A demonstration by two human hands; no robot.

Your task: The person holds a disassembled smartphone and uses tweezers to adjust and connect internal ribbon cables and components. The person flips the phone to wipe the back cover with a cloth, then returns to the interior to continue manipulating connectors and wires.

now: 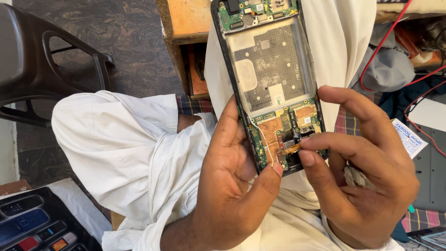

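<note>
Gripping opened phone [272, 79], left hand [232, 186]; right hand [367, 176] pinching its small copper part [292, 148].

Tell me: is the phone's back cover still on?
No, the phone lies open, circuit boards bare, held by the left hand and right hand.

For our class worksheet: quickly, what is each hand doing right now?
Left hand: gripping the opened phone by its lower edge.
Right hand: pinching a small orange part at the phone's lower board.

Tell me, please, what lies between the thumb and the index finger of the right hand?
In the head view, the right hand pinches a small orange flex cable between thumb and index finger, at the lower circuit board of the opened phone held by the left hand.
</note>
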